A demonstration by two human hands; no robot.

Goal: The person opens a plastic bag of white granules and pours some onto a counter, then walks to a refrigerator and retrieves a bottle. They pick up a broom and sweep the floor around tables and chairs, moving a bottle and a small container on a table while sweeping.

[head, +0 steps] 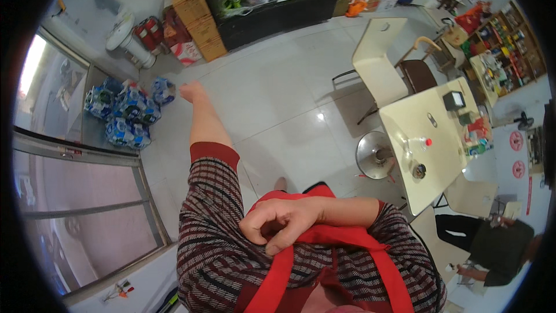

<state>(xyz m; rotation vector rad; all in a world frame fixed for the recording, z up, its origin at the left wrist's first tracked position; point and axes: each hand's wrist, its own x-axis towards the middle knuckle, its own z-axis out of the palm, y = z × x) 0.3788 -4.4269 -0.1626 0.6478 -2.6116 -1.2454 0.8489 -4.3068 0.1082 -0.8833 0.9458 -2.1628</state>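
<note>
My left arm reaches out and away from me over the tiled floor. My left hand (191, 91) is small and foreshortened at its end, nearest to shrink-wrapped packs of bottled water (134, 103), and I cannot make out its fingers clearly. In front of my chest, my right hand (284, 221) has curled fingers, with the thumb near the fingertips. It lies against the red apron (334, 234) over my striped top (213, 208). Whether it pinches the apron cloth is hard to see.
Glass doors (87, 217) run along the left. Ahead stand stacked cartons (197, 19) and a vegetable display case (278, 13). To the right, a cream chair (380, 63) stands by a table (434, 174) with a bottle (419, 142) and ashtray (419, 171). Another person (499, 250) is at lower right.
</note>
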